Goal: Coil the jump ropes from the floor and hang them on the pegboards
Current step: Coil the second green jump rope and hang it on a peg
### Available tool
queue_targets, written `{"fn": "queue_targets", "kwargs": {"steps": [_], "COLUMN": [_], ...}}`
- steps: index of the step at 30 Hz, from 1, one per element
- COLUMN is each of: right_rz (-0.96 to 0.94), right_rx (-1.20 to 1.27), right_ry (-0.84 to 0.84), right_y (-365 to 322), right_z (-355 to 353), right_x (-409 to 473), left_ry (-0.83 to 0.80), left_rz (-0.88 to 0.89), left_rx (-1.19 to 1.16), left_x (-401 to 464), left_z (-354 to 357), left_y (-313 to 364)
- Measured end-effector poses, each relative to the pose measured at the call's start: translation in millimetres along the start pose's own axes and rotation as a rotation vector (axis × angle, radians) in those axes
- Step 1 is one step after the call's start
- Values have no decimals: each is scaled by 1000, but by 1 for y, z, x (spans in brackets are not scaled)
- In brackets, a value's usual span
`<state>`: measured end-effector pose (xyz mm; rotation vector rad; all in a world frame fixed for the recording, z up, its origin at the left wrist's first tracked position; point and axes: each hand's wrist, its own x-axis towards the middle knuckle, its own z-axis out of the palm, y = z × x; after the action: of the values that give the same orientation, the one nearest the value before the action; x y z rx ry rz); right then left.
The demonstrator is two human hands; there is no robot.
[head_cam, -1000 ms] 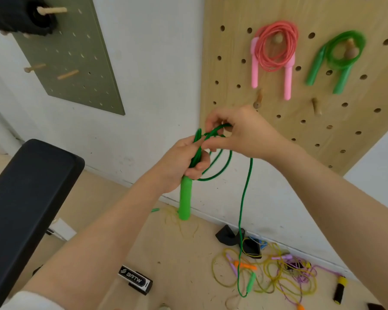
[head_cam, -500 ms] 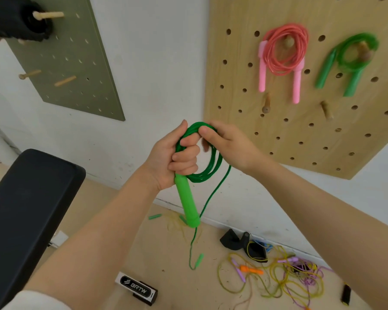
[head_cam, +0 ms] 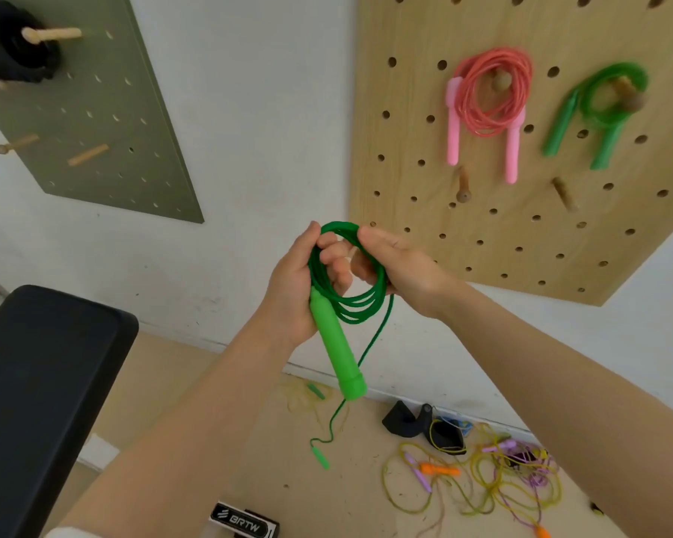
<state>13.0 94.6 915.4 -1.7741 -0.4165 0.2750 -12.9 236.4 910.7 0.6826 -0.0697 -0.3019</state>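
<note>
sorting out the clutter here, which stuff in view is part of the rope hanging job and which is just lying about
Part of the job:
- green jump rope, held by left hand and right hand
- tangled ropes on the floor
- wooden pegboard
- green pegboard

Just lying about:
- black bench pad
- BRTW box

Right of the right hand (head_cam: 401,266), the green coiled jump rope on the wooden pegboard (head_cam: 595,114) is blurred, the board's edges cropped.
</note>
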Motion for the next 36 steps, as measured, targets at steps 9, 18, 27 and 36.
{"fn": "queue_targets", "kwargs": {"steps": [9,18,27,36], "right_rz": [109,252,-36,-40], "right_rx": [-421,-968,-887,-268], "right_ry": [75,-387,-124,254], "right_y": [47,16,-25,-18], "right_z": [-14,49,31,21], "right_x": [10,21,23,36], "left_ry": [-225,58,26,-231], "left_rz": [129,122,-79,-288], "left_rx": [-192,520,958,590], "left_x": [-4,14,20,5], "left_z": [-26,-52,-78,-52], "left_y": [42,29,23,41]}}
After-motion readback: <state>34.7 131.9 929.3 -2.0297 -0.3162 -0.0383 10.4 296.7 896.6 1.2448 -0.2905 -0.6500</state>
